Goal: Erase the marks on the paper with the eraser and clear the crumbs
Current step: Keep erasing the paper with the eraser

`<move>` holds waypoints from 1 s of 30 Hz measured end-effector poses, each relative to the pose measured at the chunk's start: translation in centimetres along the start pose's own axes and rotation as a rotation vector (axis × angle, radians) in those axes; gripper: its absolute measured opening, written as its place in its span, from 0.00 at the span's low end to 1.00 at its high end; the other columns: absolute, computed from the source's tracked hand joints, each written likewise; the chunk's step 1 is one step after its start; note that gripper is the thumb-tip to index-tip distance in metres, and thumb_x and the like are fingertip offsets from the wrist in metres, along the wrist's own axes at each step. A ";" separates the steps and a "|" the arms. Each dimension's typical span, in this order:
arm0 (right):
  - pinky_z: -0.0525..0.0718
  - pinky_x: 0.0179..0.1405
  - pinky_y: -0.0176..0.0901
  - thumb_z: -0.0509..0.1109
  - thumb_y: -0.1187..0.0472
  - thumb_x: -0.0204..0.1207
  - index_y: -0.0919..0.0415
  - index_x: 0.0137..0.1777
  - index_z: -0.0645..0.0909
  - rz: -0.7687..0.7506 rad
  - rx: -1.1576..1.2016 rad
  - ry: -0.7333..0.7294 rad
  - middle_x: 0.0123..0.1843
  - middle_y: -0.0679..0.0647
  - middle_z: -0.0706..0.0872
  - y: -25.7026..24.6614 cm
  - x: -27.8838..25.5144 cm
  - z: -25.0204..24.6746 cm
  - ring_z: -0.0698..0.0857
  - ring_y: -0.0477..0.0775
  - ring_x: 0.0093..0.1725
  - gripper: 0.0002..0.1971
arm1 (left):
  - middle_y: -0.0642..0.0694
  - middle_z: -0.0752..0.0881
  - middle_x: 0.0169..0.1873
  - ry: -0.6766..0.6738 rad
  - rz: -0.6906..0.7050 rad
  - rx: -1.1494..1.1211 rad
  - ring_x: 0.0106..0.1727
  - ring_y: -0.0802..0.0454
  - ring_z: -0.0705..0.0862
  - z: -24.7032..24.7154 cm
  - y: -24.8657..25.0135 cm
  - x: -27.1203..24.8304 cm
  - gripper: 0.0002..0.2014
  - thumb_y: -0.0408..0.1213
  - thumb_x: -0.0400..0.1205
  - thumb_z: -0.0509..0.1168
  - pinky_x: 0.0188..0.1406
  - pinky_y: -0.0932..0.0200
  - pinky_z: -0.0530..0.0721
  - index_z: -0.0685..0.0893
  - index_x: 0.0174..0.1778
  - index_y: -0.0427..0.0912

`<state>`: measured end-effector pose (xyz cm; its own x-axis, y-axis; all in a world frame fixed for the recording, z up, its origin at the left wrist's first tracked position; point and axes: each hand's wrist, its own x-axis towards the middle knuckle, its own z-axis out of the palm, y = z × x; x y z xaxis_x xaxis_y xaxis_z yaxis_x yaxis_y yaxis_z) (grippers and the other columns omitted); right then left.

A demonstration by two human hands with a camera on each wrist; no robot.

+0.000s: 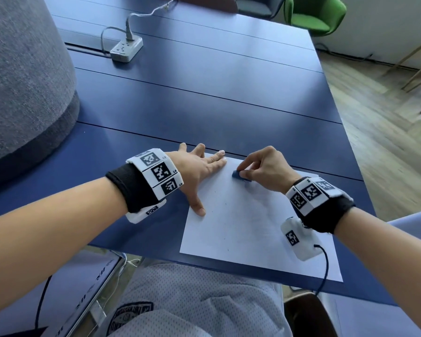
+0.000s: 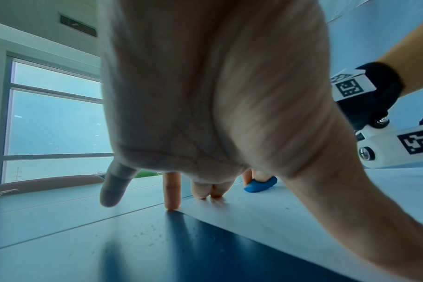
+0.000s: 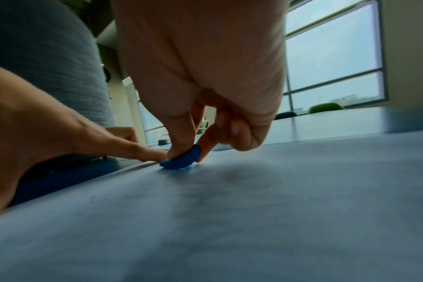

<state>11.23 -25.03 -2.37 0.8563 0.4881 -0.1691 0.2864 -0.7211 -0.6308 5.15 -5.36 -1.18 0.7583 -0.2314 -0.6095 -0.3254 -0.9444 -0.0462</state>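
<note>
A blue slatted table (image 1: 204,98) is filling the view, with wood flooring (image 1: 374,122) running along its right side and large windows (image 2: 56,122) lighting the room. A power strip (image 1: 127,48) is lying far back on the table, a grey padded seat (image 1: 22,81) is crowding the left edge, and a green chair (image 1: 314,15) is standing beyond. The paper (image 1: 248,227) is lying at the near edge. The left hand (image 1: 199,171) is pressing it down, fingers straight and spread. The right hand (image 1: 265,170) is pinching the eraser (image 1: 240,175) against the paper's far part. Faint specks (image 1: 225,205) are dotting the sheet.
</note>
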 end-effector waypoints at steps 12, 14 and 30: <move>0.75 0.31 0.31 0.79 0.61 0.68 0.53 0.40 0.91 0.008 0.018 0.052 0.28 0.49 0.84 -0.5 1.2 0.8 0.79 0.41 0.27 0.03 | 0.58 0.32 0.84 -0.001 -0.011 -0.010 0.83 0.41 0.47 0.3 -0.1 0.3 0.71 0.74 0.60 0.73 0.77 0.26 0.47 0.32 0.85 0.53; 0.74 0.26 0.29 0.78 0.62 0.68 0.53 0.40 0.91 -0.012 0.034 -0.041 0.28 0.51 0.86 -0.7 0.2 1.3 0.78 0.41 0.23 0.03 | 0.58 0.32 0.84 0.002 -0.013 -0.002 0.83 0.41 0.47 0.3 -0.1 0.4 0.71 0.74 0.60 0.73 0.78 0.27 0.47 0.32 0.85 0.53; 0.73 0.26 0.26 0.78 0.62 0.68 0.52 0.40 0.91 -0.060 -0.051 -0.063 0.26 0.46 0.84 -0.4 -0.7 0.3 0.77 0.37 0.22 0.04 | 0.58 0.32 0.84 0.000 -0.004 -0.012 0.81 0.42 0.50 0.2 -0.2 0.4 0.71 0.74 0.59 0.73 0.77 0.26 0.47 0.32 0.85 0.52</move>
<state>10.33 -24.93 -2.23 0.8087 0.5598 -0.1804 0.3591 -0.7128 -0.6025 5.40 -5.26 -1.56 0.7596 -0.2273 -0.6094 -0.3152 -0.9482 -0.0392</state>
